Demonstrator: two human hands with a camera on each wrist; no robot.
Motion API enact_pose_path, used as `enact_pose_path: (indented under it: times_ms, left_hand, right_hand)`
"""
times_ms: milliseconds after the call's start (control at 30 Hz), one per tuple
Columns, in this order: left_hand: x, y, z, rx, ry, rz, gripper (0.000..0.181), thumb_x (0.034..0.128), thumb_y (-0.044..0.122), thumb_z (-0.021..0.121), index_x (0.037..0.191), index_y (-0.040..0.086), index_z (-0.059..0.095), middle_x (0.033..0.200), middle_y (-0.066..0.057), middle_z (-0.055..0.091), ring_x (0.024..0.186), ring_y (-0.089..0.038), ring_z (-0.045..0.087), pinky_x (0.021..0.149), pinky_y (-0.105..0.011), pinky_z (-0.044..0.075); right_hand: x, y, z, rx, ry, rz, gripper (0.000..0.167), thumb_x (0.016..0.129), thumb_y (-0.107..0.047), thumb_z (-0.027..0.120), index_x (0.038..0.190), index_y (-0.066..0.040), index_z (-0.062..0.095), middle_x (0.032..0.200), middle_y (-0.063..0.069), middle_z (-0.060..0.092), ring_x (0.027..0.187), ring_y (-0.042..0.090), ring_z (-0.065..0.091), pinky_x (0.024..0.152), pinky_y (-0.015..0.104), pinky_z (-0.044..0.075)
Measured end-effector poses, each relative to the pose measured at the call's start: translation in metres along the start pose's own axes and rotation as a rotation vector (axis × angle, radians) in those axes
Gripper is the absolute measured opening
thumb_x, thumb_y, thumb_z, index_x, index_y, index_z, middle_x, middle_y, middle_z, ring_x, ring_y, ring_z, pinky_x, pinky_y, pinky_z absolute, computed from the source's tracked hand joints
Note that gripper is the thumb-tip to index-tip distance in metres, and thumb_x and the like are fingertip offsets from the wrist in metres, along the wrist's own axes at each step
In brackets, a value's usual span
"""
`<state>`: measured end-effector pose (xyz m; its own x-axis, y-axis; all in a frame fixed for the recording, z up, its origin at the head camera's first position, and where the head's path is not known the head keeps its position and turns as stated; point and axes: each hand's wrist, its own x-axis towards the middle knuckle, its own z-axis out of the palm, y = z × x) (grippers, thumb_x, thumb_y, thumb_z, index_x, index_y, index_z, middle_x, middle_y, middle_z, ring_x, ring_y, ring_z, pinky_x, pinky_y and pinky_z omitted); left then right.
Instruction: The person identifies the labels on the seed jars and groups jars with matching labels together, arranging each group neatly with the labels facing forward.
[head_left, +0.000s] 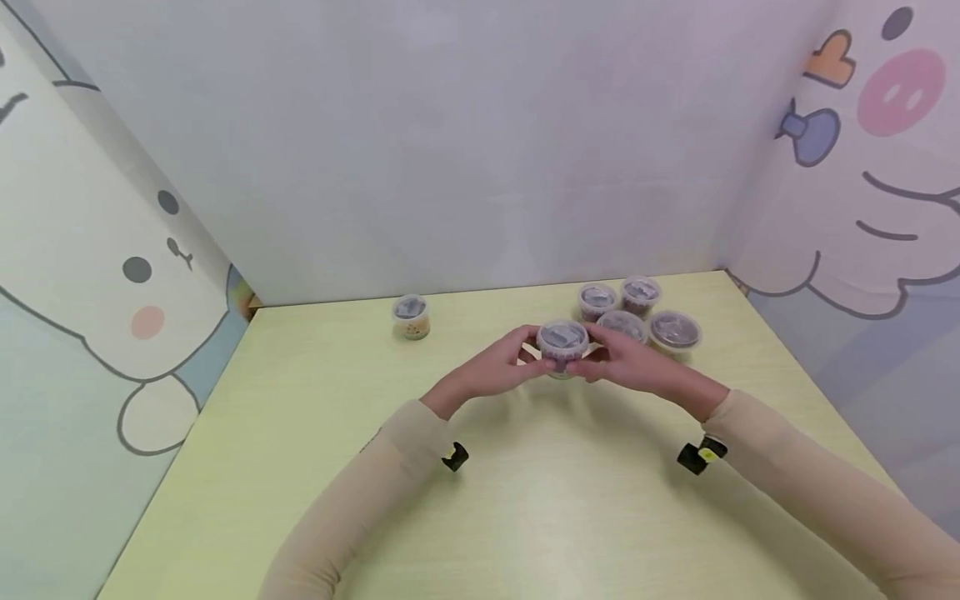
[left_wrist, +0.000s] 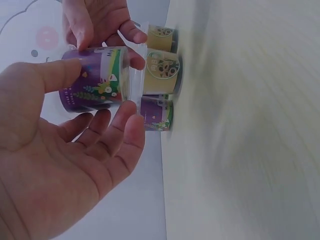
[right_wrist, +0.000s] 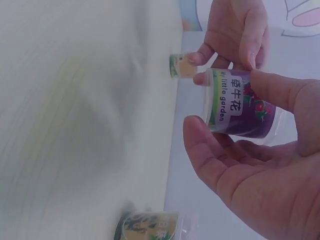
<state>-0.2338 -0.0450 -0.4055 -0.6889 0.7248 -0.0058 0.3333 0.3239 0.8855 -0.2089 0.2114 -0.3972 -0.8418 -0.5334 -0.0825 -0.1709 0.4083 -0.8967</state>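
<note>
A small clear-lidded cup with a purple label [head_left: 562, 342] is held above the table between both hands. In the head view my left hand [head_left: 498, 363] grips its left side, and my right hand [head_left: 630, 361] grips its right side. The left wrist view shows the cup [left_wrist: 95, 80] with the left thumb on its label and the left hand's [left_wrist: 65, 150] fingers curved under it. In the right wrist view the cup [right_wrist: 242, 104] lies between the thumb and fingers of the right hand [right_wrist: 260, 170], its label reading "My little garden".
Several lidded cups stand behind and right of the hands, among them one at the right [head_left: 675, 331] and one at the back [head_left: 641, 295]. Another cup [head_left: 412, 317] stands alone at the back left of the table [head_left: 300, 417]. Printed cloth walls surround the table's back and sides.
</note>
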Motion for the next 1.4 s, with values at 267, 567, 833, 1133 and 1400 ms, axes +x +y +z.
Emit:
enact_pose_path:
  times_ms: [267,567,833,1133,1400]
  left_hand:
    - [-0.015,0.001,-0.016,-0.001,0.042,-0.044,0.059,0.1041,0.039,0.057,0.152,0.011,0.035,0.129,-0.006,0.053,0.107,-0.022,0.058,0.086,-0.044,0.054]
    - [-0.027,-0.008,-0.021,-0.042,0.021,-0.083,0.06,0.1061,0.039,0.053,0.153,0.008,0.033,0.125,-0.009,0.055,0.106,-0.024,0.057,0.095,-0.056,0.05]
    - [-0.033,-0.012,-0.025,-0.065,0.017,-0.109,0.056,0.1058,0.038,0.054,0.149,0.007,0.037,0.124,-0.01,0.054,0.111,-0.035,0.057,0.095,-0.056,0.049]
    - [-0.034,-0.016,-0.024,-0.058,0.023,-0.113,0.056,0.1055,0.039,0.054,0.148,0.007,0.038,0.124,-0.01,0.055,0.108,-0.029,0.059,0.094,-0.053,0.051]
    - [-0.034,-0.017,-0.025,-0.07,-0.002,-0.087,0.05,0.1073,0.036,0.051,0.146,0.006,0.04,0.123,-0.012,0.056,0.114,-0.039,0.057,0.094,-0.057,0.049]
  right_hand:
    - [0.014,-0.008,0.004,0.2,-0.011,0.043,0.068,0.099,-0.031,0.068,0.153,-0.005,0.034,0.141,0.019,0.052,0.119,0.033,0.06,0.09,0.046,0.056]
    - [0.024,-0.011,0.01,0.437,-0.058,0.091,0.064,0.104,-0.023,0.06,0.151,0.007,0.028,0.143,0.027,0.045,0.118,0.033,0.06,0.097,0.047,0.053]
    - [0.028,-0.012,0.015,0.459,-0.104,0.12,0.072,0.103,-0.021,0.062,0.156,0.004,0.021,0.148,0.025,0.045,0.121,0.033,0.059,0.099,0.045,0.052]
    - [0.026,-0.015,0.017,0.477,-0.115,0.134,0.07,0.102,-0.021,0.062,0.155,0.004,0.024,0.148,0.025,0.045,0.121,0.033,0.059,0.1,0.047,0.05]
    - [0.028,-0.015,0.019,0.509,-0.106,0.137,0.068,0.103,-0.018,0.061,0.155,0.003,0.023,0.144,0.024,0.046,0.12,0.034,0.059,0.098,0.045,0.052]
